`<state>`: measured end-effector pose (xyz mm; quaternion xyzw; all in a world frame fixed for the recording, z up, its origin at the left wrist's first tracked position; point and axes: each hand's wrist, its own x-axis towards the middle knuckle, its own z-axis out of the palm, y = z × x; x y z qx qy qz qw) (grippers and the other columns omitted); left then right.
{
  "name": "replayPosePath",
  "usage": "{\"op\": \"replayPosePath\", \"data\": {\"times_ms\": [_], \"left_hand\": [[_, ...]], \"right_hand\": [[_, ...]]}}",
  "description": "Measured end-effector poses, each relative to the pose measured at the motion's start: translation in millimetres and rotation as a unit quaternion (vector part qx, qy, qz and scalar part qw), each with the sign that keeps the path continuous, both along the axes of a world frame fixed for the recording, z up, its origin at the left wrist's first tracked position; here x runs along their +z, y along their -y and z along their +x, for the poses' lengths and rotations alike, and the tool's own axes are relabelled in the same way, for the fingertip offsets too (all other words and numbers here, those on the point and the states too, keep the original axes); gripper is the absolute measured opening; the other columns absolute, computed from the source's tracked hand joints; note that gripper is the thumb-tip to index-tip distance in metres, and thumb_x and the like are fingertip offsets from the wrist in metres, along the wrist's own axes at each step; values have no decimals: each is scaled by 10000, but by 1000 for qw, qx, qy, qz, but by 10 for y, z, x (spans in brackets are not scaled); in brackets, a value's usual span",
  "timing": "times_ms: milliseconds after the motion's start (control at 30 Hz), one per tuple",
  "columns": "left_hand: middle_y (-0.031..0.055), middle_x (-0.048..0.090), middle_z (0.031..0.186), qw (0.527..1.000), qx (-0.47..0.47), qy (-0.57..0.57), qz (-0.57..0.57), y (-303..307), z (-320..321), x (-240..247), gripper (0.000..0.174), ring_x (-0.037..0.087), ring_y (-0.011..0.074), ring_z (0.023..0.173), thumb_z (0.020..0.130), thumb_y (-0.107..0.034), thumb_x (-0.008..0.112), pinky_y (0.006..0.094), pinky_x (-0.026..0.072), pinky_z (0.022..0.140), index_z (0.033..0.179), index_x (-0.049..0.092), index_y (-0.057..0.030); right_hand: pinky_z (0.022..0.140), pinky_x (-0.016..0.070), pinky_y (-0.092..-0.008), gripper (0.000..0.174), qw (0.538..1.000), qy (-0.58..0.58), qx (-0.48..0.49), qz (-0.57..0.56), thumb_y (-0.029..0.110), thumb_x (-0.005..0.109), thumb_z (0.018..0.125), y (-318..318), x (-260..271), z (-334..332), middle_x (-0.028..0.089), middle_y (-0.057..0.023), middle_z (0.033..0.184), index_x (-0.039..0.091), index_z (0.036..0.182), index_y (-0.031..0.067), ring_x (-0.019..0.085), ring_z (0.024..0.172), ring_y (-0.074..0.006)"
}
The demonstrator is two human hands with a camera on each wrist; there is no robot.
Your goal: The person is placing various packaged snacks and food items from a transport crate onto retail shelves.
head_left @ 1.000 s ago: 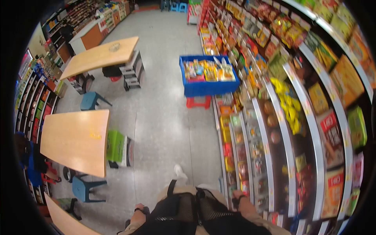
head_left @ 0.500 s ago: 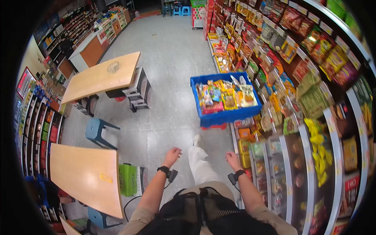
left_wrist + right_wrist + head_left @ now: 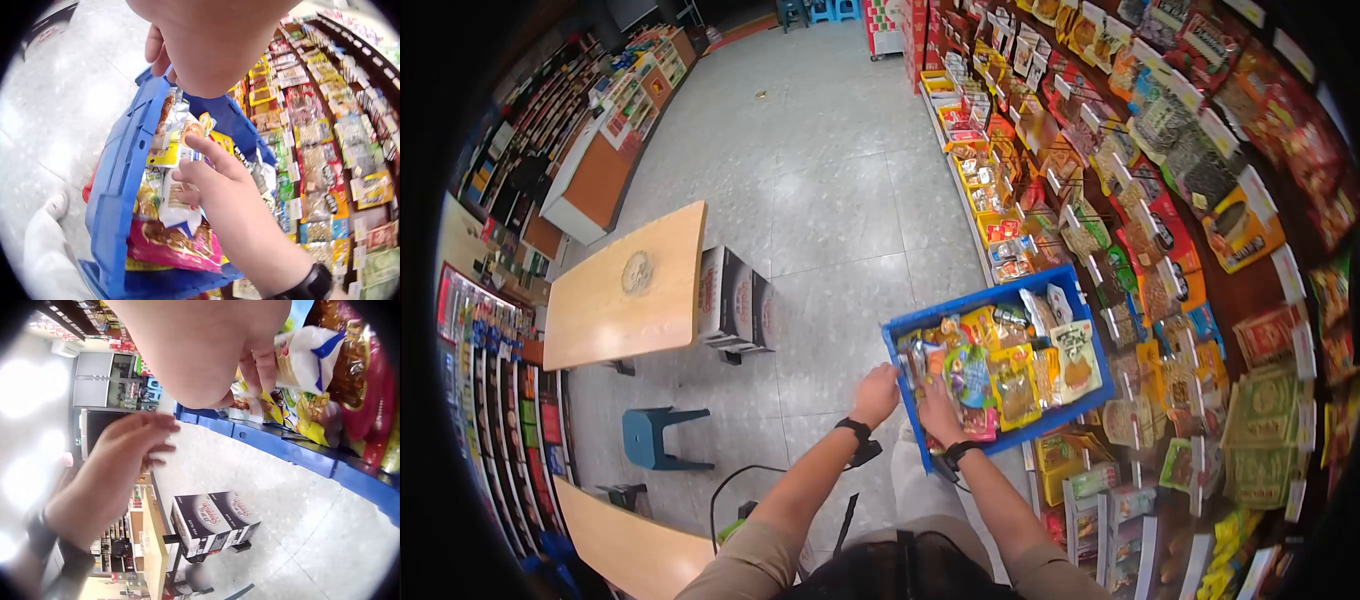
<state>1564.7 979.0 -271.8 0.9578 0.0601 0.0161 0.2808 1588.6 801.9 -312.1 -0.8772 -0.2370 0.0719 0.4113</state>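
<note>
Clock positions are taken from the centre of the blue plastic crate (image 3: 1048,436) in the head view. The crate stands in the aisle, close beside the snack shelving (image 3: 1200,330), which runs from one to five o'clock. It is loaded with packaged snacks (image 3: 1015,385).

Left hand (image 3: 878,395): at nine o'clock, just beside the crate rim, fingers loosely bent, nothing gripped. Contact with the rim cannot be confirmed.

Right hand (image 3: 940,410): at eight o'clock, inside the rim, fingers spread and partly bent over a white packet (image 3: 181,200) with blue corners. No grip is seen; contact cannot be confirmed.

Hazards, in my judgement:
- Crate tipping or sliding, should a hand bear down on one rim; only a sliver of a red support (image 3: 89,187) shows beneath.
- Packets spilling, should one be drawn from under its overlapping neighbours.
- Snagging of the black cable (image 3: 720,490), looped at eight o'clock, should the left arm reach across the crate corner.
</note>
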Motion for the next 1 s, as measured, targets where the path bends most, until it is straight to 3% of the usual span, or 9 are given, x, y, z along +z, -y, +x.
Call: {"op": "replayPosePath", "data": {"times_ms": [33, 167, 233, 333, 467, 600, 800, 900, 1000], "left_hand": [[149, 617, 1002, 996, -57, 6, 63, -27, 294, -43, 290, 600, 352, 925, 779, -72, 579, 432, 516, 781, 1068, 584, -53], [110, 622, 1048, 988, -114, 63, 83, 5, 977, -383, 305, 621, 316, 955, 815, -98, 565, 416, 525, 754, 1114, 557, -37], [115, 626, 1041, 982, -141, -16, 127, -11, 1081, -611, 295, 629, 301, 956, 827, -116, 563, 406, 525, 754, 1110, 560, -32], [123, 631, 1003, 968, -165, -78, 174, 28, 1181, -774, 265, 638, 279, 929, 832, -139, 573, 380, 511, 761, 1079, 572, -41], [106, 618, 971, 961, -192, -55, 190, -30, 1175, -733, 215, 608, 272, 952, 797, -129, 598, 370, 480, 789, 1000, 601, -60], [84, 602, 942, 961, -217, 14, 171, -100, 978, -108, 177, 569, 263, 959, 752, -113, 622, 372, 447, 801, 922, 627, -67], [60, 623, 855, 980, -157, 97, 71, 33, -225, 748, 80, 555, 276, 865, 784, -209, 682, 406, 446, 755, 803, 690, -132], [69, 633, 804, 980, -157, 121, -20, 296, -1005, 892, 119, 558, 293, 823, 791, -243, 700, 416, 449, 736, 794, 703, -124], [80, 628, 789, 970, -181, 131, -100, 662, -1791, 925, 132, 567, 302, 804, 804, -235, 696, 415, 452, 736, 800, 707, -103]], "right_hand": [[934, 477, -484, 386, 996, -88, -20, -21, 8, 497, 863, -154, 22, 109, 410, -249, 1381, 537, 1246, -7, 538, 1127, -459], [755, 544, -489, 442, 992, -96, -38, -66, 34, 496, 896, -481, -249, 414, 333, -253, 1434, 427, 1330, -12, 598, 1008, -462], [709, 552, -487, 455, 987, -118, -65, -85, 51, 504, 901, -579, -249, 443, 318, -257, 1440, 401, 1337, -30, 610, 978, -458], [714, 550, -456, 502, 987, -84, -45, -127, 49, 486, 908, -598, -306, 445, 287, -289, 1451, 358, 1384, -46, 622, 955, -450], [777, 536, -465, 389, 991, -75, -57, -97, 82, 488, 937, -559, -167, 426, 352, -194, 1456, 470, 1323, 31, 608, 1025, -409], [830, 524, -443, 316, 997, -36, -63, -30, 105, 496, 950, -389, 212, 344, 475, -133, 1368, 536, 1259, 52, 604, 1050, -371], [855, 508, -383, 220, 995, 12, -21, 93, 92, 539, 936, 254, 984, -415, 595, -131, 1172, 630, 1130, 41, 616, 1037, -332], [749, 508, -322, 215, 989, -6, -44, 143, 99, 658, 874, 560, 1410, -1145, 618, -121, 1015, 639, 1081, 45, 639, 851, -241], [687, 525, -342, 249, 996, -11, -87, 37, 134, 702, 848, 938, 1663, -1993, 626, -116, 972, 638, 1075, 54, 657, 800, -244]]}}
